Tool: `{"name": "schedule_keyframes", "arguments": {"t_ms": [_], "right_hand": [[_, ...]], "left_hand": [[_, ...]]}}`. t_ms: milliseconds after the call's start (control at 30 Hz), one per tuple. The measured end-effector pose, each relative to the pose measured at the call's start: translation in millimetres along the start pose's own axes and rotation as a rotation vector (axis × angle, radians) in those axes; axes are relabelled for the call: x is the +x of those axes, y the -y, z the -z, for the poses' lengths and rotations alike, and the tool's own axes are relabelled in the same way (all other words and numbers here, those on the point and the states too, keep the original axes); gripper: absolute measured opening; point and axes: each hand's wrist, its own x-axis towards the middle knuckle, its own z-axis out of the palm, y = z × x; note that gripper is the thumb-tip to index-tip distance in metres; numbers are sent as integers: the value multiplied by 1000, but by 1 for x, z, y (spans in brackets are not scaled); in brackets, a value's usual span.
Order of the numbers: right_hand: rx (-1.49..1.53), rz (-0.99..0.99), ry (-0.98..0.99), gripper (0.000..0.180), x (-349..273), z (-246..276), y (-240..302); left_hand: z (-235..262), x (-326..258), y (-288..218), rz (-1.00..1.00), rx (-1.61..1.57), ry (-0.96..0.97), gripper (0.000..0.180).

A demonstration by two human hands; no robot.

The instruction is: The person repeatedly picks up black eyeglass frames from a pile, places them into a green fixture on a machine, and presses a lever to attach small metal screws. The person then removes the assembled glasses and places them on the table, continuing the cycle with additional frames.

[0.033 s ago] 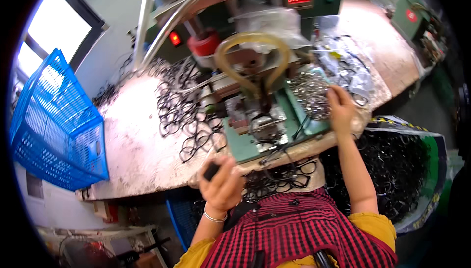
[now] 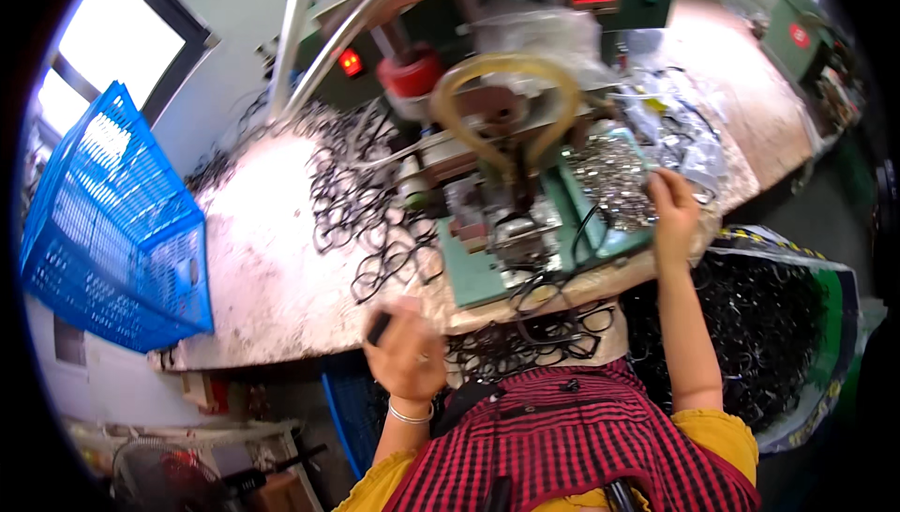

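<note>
My left hand [image 2: 408,359] is blurred in front of the table edge, its fingers curled around a small black piece [image 2: 379,327] whose kind I cannot make out. My right hand [image 2: 673,212] reaches to the right side of a heap of small shiny metal parts [image 2: 611,174], which lies in a green tray [image 2: 614,246]. Its thumb and fingers are pinched together; what is between them is hidden. Between the hands stands a bench machine with a metal fixture [image 2: 525,238]. A black eyeglass frame [image 2: 539,298] hangs at the front edge below that fixture.
Black eyeglass frames [image 2: 370,207] are heaped left of the machine, and more frames [image 2: 525,343] lie close to my apron. A blue crate [image 2: 122,231] stands at the left. On the right, a large sack [image 2: 834,324] holds many black pieces. A yellowish hose [image 2: 506,64] loops over the machine.
The view has shifted a little, so the bench appears further right. My left hand has moved slightly left with the black piece; my right hand stays at the metal parts.
</note>
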Motion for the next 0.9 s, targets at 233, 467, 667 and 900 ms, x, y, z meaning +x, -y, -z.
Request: {"name": "schedule_keyframes", "arguments": {"t_ms": [233, 467, 667, 900], "right_hand": [[187, -34, 34, 15, 5, -30, -21], [28, 53, 130, 14, -3, -43, 8], [-347, 209, 24, 14, -24, 11, 10], [-229, 311, 314, 15, -35, -29, 75]], "left_hand": [[38, -7, 150, 409, 571, 16, 4], [-34, 8, 158, 471, 773, 389, 12], [-30, -12, 164, 465, 498, 13, 10], [-17, 29, 115, 532, -174, -292, 11]]}}
